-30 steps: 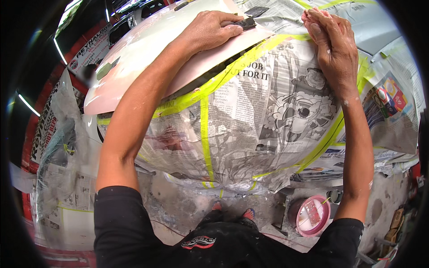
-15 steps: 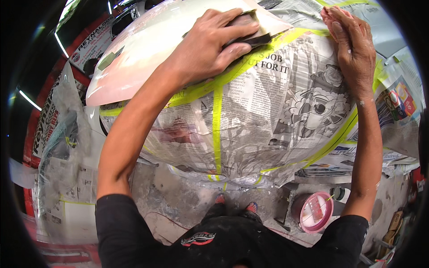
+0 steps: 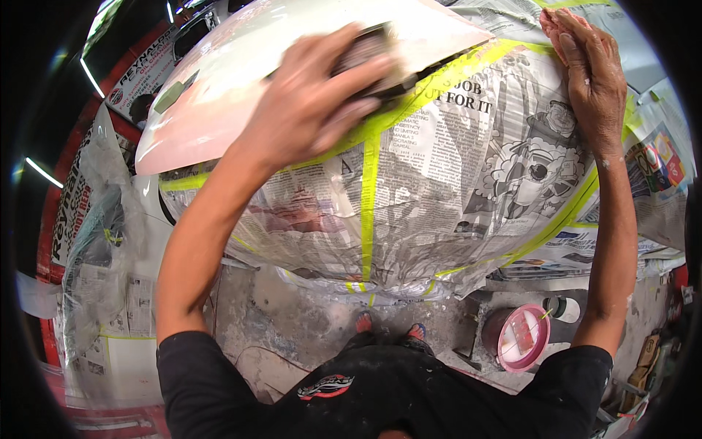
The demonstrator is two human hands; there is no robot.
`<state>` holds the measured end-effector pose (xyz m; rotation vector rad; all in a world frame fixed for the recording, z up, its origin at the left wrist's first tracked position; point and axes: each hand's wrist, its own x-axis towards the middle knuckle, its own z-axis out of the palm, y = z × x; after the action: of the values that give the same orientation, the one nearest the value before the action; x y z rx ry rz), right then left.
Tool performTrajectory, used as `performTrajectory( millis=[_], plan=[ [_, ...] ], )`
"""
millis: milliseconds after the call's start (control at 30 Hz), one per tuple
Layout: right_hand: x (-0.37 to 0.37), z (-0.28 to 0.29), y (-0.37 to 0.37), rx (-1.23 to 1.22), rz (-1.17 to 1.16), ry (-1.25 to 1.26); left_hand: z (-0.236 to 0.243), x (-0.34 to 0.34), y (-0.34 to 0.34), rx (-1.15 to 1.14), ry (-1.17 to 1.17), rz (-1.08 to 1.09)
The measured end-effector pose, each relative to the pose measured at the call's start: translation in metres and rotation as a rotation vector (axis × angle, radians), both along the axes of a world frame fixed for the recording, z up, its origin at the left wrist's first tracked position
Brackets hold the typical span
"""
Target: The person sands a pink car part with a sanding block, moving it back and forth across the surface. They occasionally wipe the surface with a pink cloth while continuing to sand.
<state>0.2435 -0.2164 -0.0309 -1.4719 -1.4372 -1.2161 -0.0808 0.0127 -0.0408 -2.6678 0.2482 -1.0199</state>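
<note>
My left hand (image 3: 307, 95), smeared by motion, grips a dark sanding block (image 3: 376, 55) against the pale white-and-pink painted car panel (image 3: 212, 102), close to its near edge. A crumpled pink cloth or sponge (image 3: 557, 33) is held in my right hand (image 3: 596, 88), at the far right by the masked edge. Newspaper (image 3: 424, 212) covers the rounded surface below the panel. Yellow-green masking tape (image 3: 370, 219) runs along the panel's border and down across the paper. On the panel's left part lies a small greenish block (image 3: 174, 96).
A pink bucket (image 3: 538, 350) with whitish liquid stands on the stained concrete floor (image 3: 285, 314) at lower right, beside a white container (image 3: 563, 309). Plastic sheeting and paper (image 3: 110, 271) hang at the left. Tools and boxes (image 3: 643, 366) crowd the right edge.
My left hand has slid the sanding block leftward along the panel. My right hand still holds the pink cloth or sponge; the view has shifted slightly.
</note>
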Motion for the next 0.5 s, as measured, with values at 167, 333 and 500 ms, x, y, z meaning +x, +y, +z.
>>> performTrajectory(
  millis=[167, 333, 500],
  plan=[
    [-0.007, 0.003, 0.006, -0.024, -0.017, -0.001, -0.022, -0.092, 0.023, 0.096, -0.009, 0.112],
    [-0.012, 0.003, 0.006, -0.019, -0.062, -0.001, 0.01, 0.027, 0.0, 0.091, -0.128, -0.165],
    [-0.01, 0.005, 0.003, -0.049, -0.116, -0.036, -0.03, -0.09, 0.032, 0.083, -0.052, 0.1]
  ],
)
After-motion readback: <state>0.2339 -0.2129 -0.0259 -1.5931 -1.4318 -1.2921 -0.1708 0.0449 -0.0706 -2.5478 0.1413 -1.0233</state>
